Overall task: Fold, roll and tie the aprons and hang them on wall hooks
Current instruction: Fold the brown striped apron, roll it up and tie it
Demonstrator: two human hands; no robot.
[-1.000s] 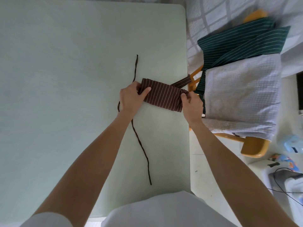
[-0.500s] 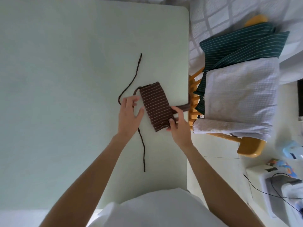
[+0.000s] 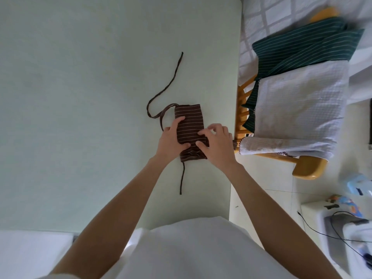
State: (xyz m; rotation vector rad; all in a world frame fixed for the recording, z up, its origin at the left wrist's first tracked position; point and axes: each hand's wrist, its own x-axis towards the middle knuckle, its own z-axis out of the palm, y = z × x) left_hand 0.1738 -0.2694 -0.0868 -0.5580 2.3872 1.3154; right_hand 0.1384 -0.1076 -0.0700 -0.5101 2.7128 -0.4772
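**Both hands on the rolled brown apron**

The left hand (image 3: pixel 171 140) gripped the brown striped apron roll (image 3: pixel 190 125), thumb across it; the right hand (image 3: pixel 216 144) pressed curled fingers on its near end, apparently pinching cloth. The roll lay on the table (image 3: pixel 80 97), ties (image 3: pixel 167 87) trailing beside it.

A white short-sleeved top (image 3: pixel 181 248); bare forearms; no rings or watch visible on either hand.

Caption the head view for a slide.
Both hands, left hand and right hand, grip the rolled brown striped apron on the pale green table, ties trailing.
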